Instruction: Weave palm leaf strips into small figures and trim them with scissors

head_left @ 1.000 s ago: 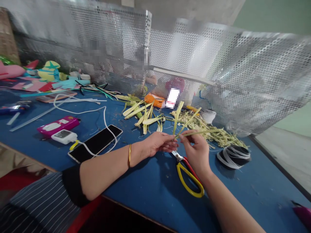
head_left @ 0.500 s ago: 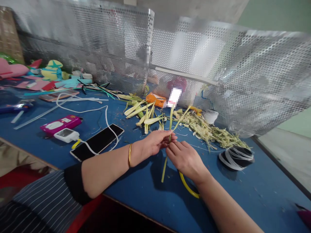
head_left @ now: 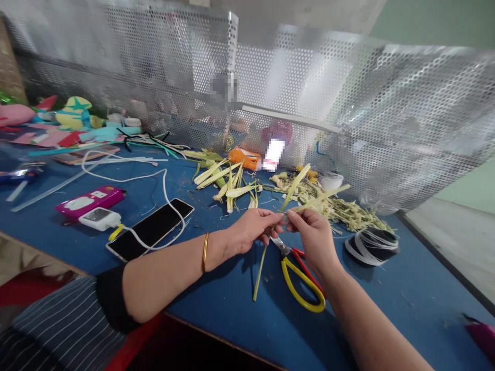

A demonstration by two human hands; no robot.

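Where closest in, parks scissors (head_left: pixel 297 255) on blue table (head_left: pixel 232 304) just under R hand (head_left: pixel 315 238), prob. for quick reach. Pinches leaf strip (head_left: pixel 295 185) w/ fingertips of L hand (head_left: pixel 253 229) & R, closed tight from both sides, seemingly to hold it taut above table. Farther back, shows leaf scraps (head_left: pixel 348 214) heaped by mesh screen (head_left: pixel 386 103).

My leaf strip (head_left: pixel 297 183) is pale green and yellow. The scissors (head_left: pixel 299 281) have yellow handles with a bit of red. My table (head_left: pixel 232 319) is blue. My bangle (head_left: pixel 204 251) is gold. My sleeve (head_left: pixel 58 330) is dark with thin white stripes. The phone (head_left: pixel 150 229) is black.
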